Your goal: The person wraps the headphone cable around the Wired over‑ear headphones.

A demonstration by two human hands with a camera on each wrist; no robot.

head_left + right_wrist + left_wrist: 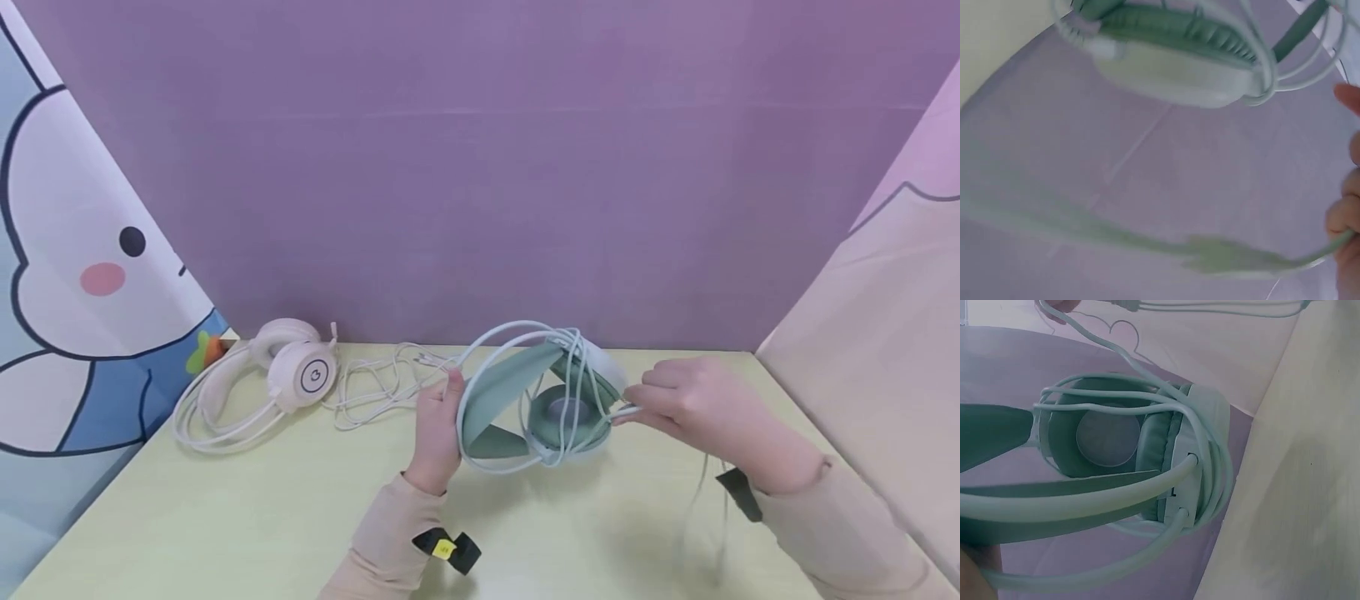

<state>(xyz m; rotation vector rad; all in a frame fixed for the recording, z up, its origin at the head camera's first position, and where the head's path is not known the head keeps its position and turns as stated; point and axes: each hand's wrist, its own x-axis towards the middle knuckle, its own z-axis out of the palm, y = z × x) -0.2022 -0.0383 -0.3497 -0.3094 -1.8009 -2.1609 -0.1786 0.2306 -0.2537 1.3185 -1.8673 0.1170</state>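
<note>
A pair of pale green headphones [504, 390] is held up over the table, its cable [1124, 355] wound in several loops around the ear cups. My left hand [437, 433] grips the headband, thumb up along its outer side. To the right, my right hand [697, 407] pinches the cable beside the ear cups, drawing a stretch of it away from them. In the right wrist view a Y-shaped cable splitter [1229, 256] dangles by the right fingers, with blurred strands trailing from it. The inner pad of one ear cup [1109, 434] shows behind the loops.
White headphones [311, 375] lie at the back left of the pale yellow table [285, 517], their white cable [371, 396] spread loosely to the right. A purple wall [487, 183] stands behind, with printed panels on both sides.
</note>
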